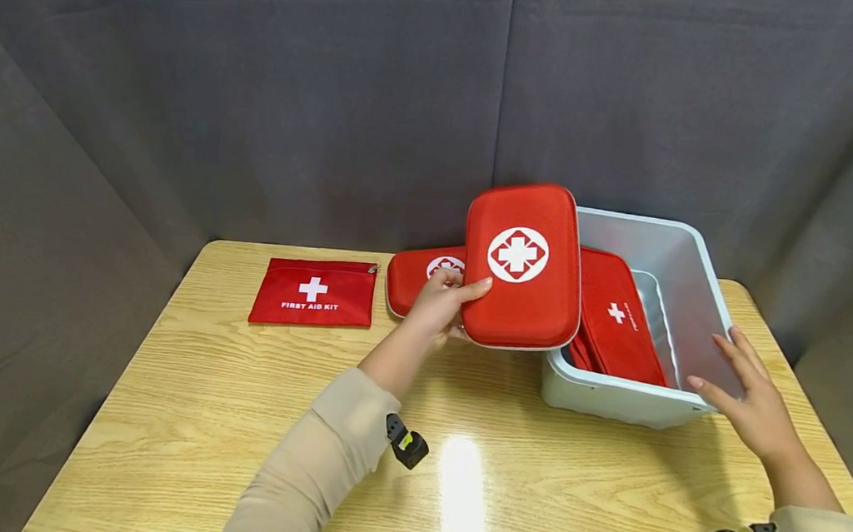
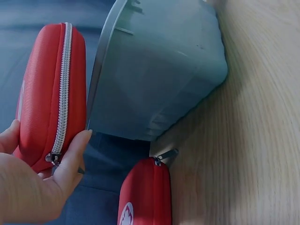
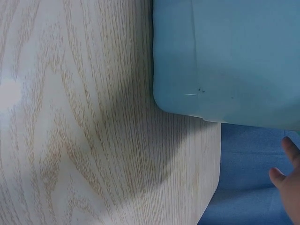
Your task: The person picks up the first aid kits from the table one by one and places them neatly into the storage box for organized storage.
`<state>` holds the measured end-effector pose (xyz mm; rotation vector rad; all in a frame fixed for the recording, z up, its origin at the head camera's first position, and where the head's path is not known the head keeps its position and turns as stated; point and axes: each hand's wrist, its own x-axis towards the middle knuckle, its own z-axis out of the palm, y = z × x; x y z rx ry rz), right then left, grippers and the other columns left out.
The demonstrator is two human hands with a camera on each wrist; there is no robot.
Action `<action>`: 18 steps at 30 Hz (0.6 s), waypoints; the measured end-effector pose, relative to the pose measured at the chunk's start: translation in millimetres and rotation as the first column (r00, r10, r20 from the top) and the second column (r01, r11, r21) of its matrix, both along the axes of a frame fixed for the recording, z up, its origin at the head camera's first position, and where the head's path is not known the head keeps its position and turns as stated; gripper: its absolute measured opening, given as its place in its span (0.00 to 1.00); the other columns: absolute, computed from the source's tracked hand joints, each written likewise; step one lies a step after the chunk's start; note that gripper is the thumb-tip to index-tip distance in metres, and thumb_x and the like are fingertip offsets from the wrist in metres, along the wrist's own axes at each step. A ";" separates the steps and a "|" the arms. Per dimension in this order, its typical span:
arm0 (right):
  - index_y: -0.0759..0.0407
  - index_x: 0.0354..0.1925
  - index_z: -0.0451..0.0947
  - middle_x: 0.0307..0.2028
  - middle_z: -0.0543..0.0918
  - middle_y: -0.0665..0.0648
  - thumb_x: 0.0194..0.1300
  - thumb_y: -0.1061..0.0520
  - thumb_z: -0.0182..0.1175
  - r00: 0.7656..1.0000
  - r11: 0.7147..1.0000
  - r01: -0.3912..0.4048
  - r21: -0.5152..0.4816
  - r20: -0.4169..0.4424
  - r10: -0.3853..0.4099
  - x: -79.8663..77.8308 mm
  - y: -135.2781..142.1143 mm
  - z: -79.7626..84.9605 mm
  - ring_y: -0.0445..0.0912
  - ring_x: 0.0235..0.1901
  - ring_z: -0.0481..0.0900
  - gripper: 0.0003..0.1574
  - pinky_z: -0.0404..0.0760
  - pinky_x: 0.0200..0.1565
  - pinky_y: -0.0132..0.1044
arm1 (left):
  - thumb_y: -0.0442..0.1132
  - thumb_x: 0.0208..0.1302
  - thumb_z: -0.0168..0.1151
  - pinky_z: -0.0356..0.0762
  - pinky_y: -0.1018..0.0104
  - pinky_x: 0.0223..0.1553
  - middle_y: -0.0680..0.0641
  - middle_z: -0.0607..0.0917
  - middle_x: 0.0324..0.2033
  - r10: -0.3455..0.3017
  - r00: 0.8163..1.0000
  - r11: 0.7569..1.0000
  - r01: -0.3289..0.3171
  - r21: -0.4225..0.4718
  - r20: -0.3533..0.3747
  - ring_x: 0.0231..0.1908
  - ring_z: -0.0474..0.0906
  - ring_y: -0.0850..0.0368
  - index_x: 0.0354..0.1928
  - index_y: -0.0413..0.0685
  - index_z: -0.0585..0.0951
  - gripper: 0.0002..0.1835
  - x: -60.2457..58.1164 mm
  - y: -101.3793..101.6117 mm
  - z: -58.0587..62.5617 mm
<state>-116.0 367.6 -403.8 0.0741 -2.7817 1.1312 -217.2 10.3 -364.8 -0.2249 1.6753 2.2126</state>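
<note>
My left hand grips a red hard-shell first aid case by its lower left edge, thumb on the front face. The case is raised beside the left rim of a grey plastic bin, and its zipper shows in the left wrist view. Inside the bin lie red first aid pouches with a white cross. My right hand is at the bin's right front corner, fingers spread and extended at the rim. Behind my left hand, a second red case lies on the table, partly hidden.
A flat red zip pouch marked FIRST AID KIT lies on the left of the wooden table. Grey cloth hangs behind the table's back edge.
</note>
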 end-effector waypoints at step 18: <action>0.64 0.63 0.47 0.66 0.38 0.56 0.57 0.55 0.54 1.000 1.000 -0.008 -0.019 -0.023 0.008 0.0 0.9 -3.9 0.54 0.63 0.33 0.42 0.38 0.50 0.68 | 0.38 0.50 0.63 0.74 0.55 0.14 0.44 0.72 0.29 -0.008 1.000 1.000 0.008 -0.008 -0.007 0.19 0.75 0.51 0.37 0.45 0.63 0.19 -0.3 29.9 8.7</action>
